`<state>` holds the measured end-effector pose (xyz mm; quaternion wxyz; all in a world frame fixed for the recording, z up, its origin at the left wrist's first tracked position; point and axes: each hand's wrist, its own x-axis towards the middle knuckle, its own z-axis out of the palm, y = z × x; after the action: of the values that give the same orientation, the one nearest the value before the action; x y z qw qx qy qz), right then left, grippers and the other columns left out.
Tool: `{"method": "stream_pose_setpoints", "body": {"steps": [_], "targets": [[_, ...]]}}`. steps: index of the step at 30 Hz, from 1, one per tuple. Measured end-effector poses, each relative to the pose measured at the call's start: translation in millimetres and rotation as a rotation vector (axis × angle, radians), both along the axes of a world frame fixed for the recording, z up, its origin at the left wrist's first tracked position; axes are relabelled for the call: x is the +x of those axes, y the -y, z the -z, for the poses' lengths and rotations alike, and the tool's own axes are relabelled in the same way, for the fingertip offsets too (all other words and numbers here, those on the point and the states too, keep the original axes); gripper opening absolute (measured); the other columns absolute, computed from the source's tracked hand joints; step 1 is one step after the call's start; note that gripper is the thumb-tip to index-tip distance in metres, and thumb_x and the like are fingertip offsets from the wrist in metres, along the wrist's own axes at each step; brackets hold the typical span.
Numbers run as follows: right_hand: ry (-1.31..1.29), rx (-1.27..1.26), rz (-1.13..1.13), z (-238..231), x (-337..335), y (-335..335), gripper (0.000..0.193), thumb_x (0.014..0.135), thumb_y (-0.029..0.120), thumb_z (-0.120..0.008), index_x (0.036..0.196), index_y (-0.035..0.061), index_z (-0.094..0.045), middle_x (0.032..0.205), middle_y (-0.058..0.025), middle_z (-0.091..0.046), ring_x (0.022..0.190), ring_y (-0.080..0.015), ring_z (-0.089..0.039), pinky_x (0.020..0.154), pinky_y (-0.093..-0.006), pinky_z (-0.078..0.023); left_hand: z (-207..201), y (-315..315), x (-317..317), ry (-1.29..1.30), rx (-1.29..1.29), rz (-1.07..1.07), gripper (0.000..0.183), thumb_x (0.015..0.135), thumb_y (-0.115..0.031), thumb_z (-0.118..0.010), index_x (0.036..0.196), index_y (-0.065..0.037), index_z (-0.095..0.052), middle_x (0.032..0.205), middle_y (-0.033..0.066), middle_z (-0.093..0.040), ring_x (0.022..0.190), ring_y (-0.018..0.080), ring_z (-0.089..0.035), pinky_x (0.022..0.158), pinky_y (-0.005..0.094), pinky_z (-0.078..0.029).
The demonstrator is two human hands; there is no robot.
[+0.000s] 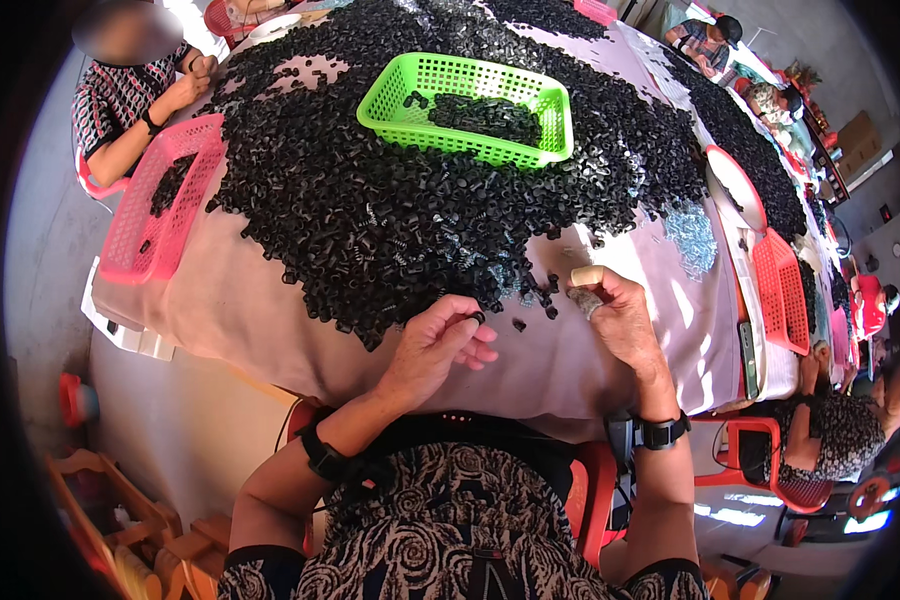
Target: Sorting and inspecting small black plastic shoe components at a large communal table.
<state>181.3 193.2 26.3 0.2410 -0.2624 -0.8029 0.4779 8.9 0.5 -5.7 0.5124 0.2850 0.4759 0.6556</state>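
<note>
Near the table's front edge, my left hand (438, 345) pinches a small black plastic part (478, 317) between thumb and forefinger, its other fingers loosely curled. To its right, my right hand (620, 318) is closed above the cloth. A pale yellowish cover wraps its fingertip, and a greyish wrap is on the thumb. Whatever lies between those fingers is too small to make out. A wide heap of small black parts (370, 230) spreads just beyond both hands, with small metal springs (500, 275) scattered along its near side. A few loose black pieces (519, 325) lie on the cloth between my hands.
A green basket (385, 135) holding black parts rests on the heap. Pink baskets stand left (120, 235) and right (782, 290). A pile of clear bluish small pieces (692, 240) lies right, near a white red-rimmed bowl (738, 185). Other people sit around the tables.
</note>
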Motion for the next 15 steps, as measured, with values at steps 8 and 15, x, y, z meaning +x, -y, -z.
{"method": "stream_pose_setpoints", "body": {"steps": [8,15], "targets": [[0.031,0.141,-0.149,7.3,-16.8,18.2,0.022,0.08,-0.011,-0.058,0.096,0.003,-0.063,0.087,-0.0037,-0.064,0.079,-0.0111,-0.059,0.072,-0.0239,-0.048,4.7,-0.5,-1.8,0.0,0.012,-0.018,0.021,0.097,-0.012,-0.044,0.116,-0.003,-0.046,0.095,0.0126,-0.062,0.08,0.0202,-0.065,0.069,0.031,-0.054],[0.139,0.304,-0.249,0.6,-33.7,29.2,0.032,0.072,-0.016,-0.058,0.096,0.0041,-0.062,0.085,-0.0075,-0.06,0.078,-0.0192,-0.061,0.069,-0.0282,-0.049,3.8,-0.5,-2.0,0.015,-0.008,-0.038,0.021,0.096,-0.012,-0.045,0.115,-0.003,-0.047,0.094,0.0121,-0.062,0.078,0.0189,-0.064,0.068,0.0302,-0.054]]}}
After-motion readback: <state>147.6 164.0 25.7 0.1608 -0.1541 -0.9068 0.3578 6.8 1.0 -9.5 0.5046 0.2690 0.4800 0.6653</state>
